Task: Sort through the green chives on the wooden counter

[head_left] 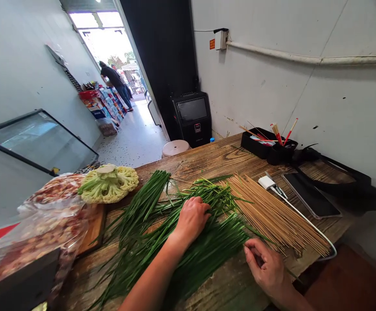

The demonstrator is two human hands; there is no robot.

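Note:
Long green garlic chives point(213, 246) lie in loose bunches across the wooden table in front of me. My left hand point(192, 218) rests palm down on them, its fingers curled into the stems. At the right edge of the same bunch, my right hand point(267, 268) pinches thumb and forefinger together at the chive ends; what sits between the fingertips is small and partly hidden. Another chive bunch point(149, 194) lies farther left. Just beyond my right hand, a spread of thin bamboo skewers point(272, 211) covers the table.
A cauliflower point(108, 183) and plastic bags of meat pieces point(45, 224) sit at the left by a wooden board point(92, 231). On the right are a white charger point(267, 182), a phone point(311, 195), a black strap point(339, 172) and a black organizer box point(255, 144). A person point(115, 82) bends in the background.

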